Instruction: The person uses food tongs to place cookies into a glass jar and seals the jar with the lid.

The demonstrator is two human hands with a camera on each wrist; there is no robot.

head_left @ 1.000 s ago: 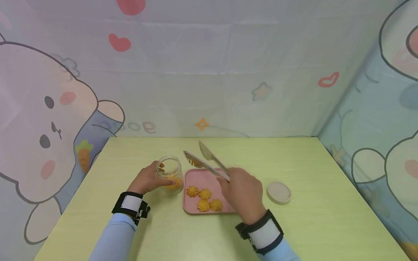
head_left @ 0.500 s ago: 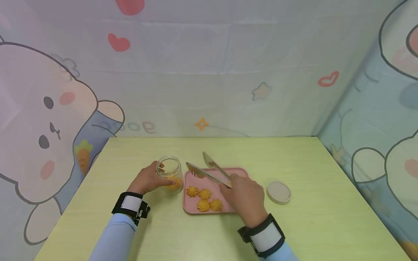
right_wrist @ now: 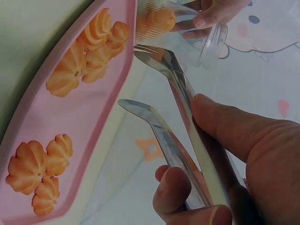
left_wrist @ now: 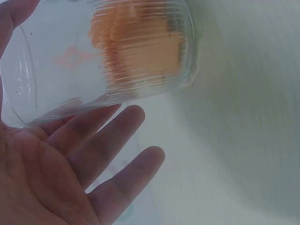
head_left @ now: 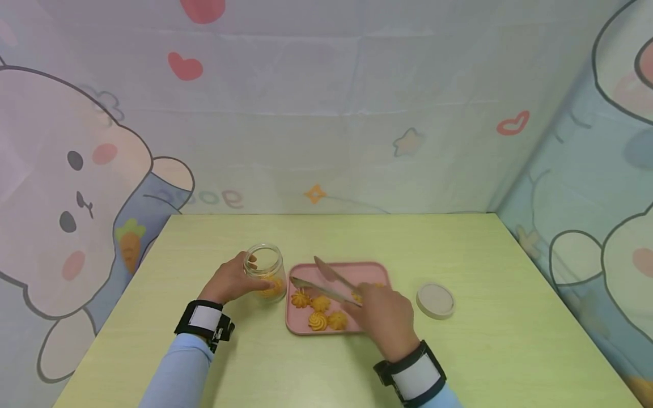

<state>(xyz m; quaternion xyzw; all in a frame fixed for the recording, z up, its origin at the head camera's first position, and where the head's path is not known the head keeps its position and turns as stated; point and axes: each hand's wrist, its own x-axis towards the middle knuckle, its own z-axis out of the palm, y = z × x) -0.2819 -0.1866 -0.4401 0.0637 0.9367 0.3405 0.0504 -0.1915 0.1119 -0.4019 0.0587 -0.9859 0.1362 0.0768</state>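
My left hand holds a clear ribbed glass jar between thumb and fingers. Several piped butter cookies lie in the bottom of the upright, uncovered jar. In the left wrist view two fingers stretch out below it. Metal tongs are gripped in my right hand, their two arms spread with nothing between the tips. In the head view the tips lie over the pink tray, close above its left cluster of cookies. A second cluster of cookies is mostly behind my right hand in the head view.
A round white lid lies on the pale yellow table, right of the tray. The jar stands close to the tray's left edge. Printed cloth hangs behind the table and along its sides.
The tongs have come down from beyond the tray's far edge to over the tray, their tips still apart. My left hand and the jar have stayed in place.
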